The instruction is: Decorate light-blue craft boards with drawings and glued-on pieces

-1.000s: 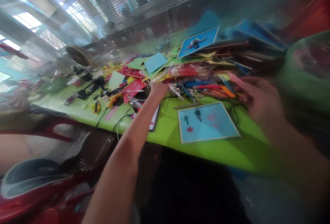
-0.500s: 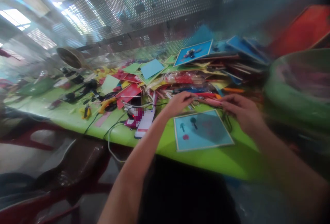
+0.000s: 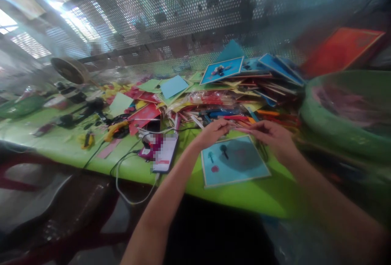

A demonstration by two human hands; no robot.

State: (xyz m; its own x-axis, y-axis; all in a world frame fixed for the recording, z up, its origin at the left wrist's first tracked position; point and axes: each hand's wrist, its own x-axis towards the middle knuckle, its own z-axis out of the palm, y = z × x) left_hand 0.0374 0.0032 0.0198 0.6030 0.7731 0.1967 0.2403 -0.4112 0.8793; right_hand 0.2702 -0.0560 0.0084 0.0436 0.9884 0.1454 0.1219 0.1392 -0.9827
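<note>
A thin pink strip [image 3: 243, 130] stretches between my two hands above the far edge of a blue card. My left hand [image 3: 216, 131] has its fingers closed at the strip's left end; the fingertips are blurred. On the right, my right hand [image 3: 269, 134] pinches the other end between thumb and fingers. The blue card [image 3: 235, 173] lies flat on the green table [image 3: 189, 177] with a pale border, small dark and green tree shapes and a red round spot on its left half.
Left of my left arm lie a phone [image 3: 165, 154] and cables. Yellow scissors [image 3: 116, 130] rest farther left. Behind are piled coloured papers and blue framed cards [image 3: 222, 71]. A large green basin [image 3: 345, 122] stands at the right.
The camera view has shifted, so the table items appear lower and farther left. Both hands remain above the card's far edge, with the pink strip between them.
</note>
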